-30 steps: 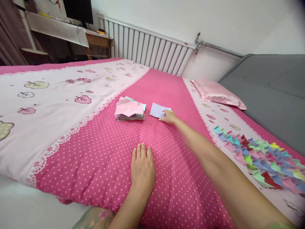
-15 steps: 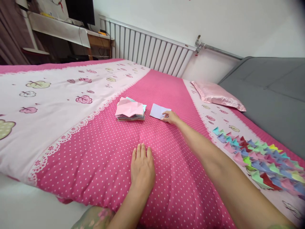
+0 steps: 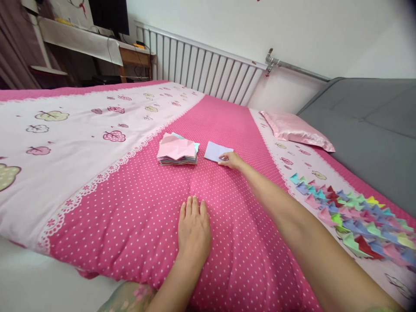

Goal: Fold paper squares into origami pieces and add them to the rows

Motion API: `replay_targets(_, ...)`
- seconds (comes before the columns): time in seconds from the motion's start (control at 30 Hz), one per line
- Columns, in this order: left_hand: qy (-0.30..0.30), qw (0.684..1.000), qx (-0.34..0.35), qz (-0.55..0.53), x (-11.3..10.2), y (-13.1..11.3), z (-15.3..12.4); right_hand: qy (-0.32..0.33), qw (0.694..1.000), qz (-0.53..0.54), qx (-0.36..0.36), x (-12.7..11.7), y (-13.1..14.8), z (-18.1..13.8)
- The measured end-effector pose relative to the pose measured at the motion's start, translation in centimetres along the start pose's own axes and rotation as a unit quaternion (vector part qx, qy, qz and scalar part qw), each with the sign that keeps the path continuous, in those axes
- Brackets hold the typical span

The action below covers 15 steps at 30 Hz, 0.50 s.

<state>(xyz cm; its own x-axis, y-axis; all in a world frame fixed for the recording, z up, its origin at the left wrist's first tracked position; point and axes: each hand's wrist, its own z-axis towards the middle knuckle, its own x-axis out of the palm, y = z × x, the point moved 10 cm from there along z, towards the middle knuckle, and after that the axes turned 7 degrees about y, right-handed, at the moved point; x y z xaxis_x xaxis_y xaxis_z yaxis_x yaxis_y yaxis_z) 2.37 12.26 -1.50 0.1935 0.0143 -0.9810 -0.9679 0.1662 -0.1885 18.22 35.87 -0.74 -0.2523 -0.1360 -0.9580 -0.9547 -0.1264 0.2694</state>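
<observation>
My right hand [image 3: 231,160] reaches forward, its thumb and fingers closed on the near right edge of lavender square paper [image 3: 215,151] lying on the bedspread. Whether this is one sheet or a thin pile I cannot tell. Left of it sits an uneven stack of coloured paper [image 3: 177,148], with a creased pink sheet on top and a turquoise one poking out behind. Closer to me, my left hand [image 3: 194,227] rests palm down on the pink dotted bedspread [image 3: 130,221], fingers stretched out and holding nothing.
Many small folded paper pieces [image 3: 360,216] in several colours stand in rows on the right. Beyond them lie a pink pillow [image 3: 297,130] and a grey padded headboard [image 3: 367,125]. A white radiator [image 3: 201,65] lines the wall; a desk [image 3: 81,41] with a monitor stands far left.
My right hand has shifted very slightly left along the near edge of the lavender paper. My left hand and the stack stay where they were.
</observation>
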Motion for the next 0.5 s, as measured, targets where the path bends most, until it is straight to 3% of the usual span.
replay_targets(0.3, 0.003, 1.000, -0.002, 0.002, -0.1, 0.0, 0.1, -0.032, 0.999, -0.009, 0.011, -1.0, 0.5, -0.8)
replay_targets(0.5, -0.008, 1.000, 0.004, -0.005, -0.1, 0.0, 0.0, -0.183, 0.981, -0.039, 0.059, -5.0, 1.4, -3.7)
